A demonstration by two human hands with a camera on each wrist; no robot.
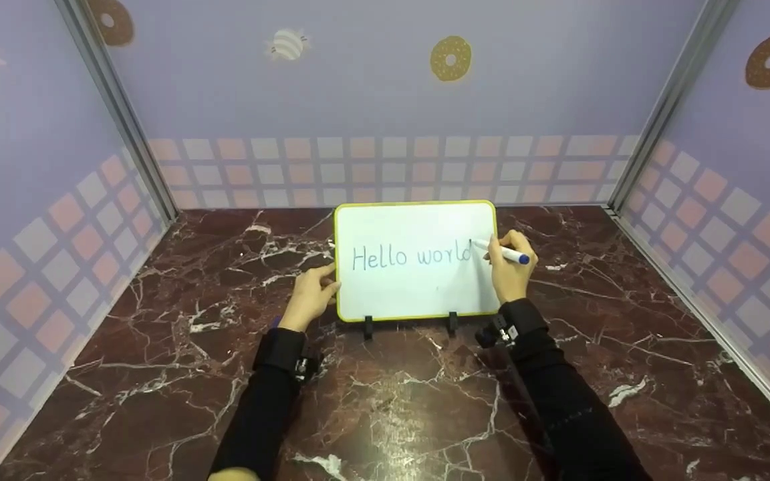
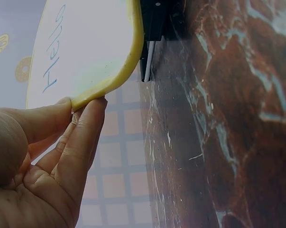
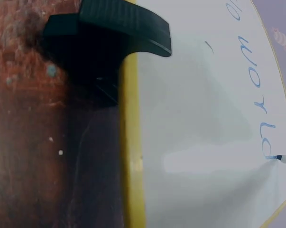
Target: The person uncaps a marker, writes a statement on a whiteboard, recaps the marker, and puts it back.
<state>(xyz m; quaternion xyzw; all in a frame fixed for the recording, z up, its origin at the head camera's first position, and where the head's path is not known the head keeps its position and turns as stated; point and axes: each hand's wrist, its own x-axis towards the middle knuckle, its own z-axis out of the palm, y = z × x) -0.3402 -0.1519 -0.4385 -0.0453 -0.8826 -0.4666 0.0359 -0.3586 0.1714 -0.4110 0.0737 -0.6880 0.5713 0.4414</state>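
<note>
A whiteboard with a yellow rim leans upright on a black stand, with "Hello world" written across it in blue. My right hand grips a white marker with a blue end, its dark tip at the top of the letter "d". In the right wrist view only the marker tip shows, right at that letter; the hand itself is out of that view. At the board's left edge my left hand pinches the yellow rim between thumb and fingers.
The board's stand rests on a dark red marble-patterned table. Lilac walls with doughnut prints and a pink-and-white check band enclose the back and sides. Metal posts stand at the back corners. A small stray mark lies on the board's lower part.
</note>
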